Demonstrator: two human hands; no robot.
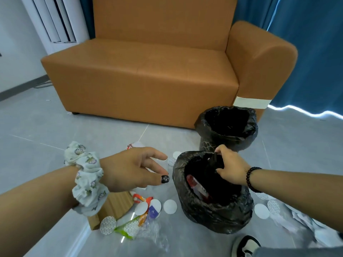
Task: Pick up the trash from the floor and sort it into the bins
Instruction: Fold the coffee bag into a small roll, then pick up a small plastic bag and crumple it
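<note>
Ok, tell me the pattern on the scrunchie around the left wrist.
The scrunchie is white with small purple-and-green flower prints, clearest in the head view.

Foil discs (170,206), wrappers (143,210) litter floor beside black-lined bins (213,210).

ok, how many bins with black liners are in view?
2. The near bin stands on the floor in front; the right hand grips its liner's rim. The far bin stands behind it, by the sofa arm. None looks hidden.
</note>
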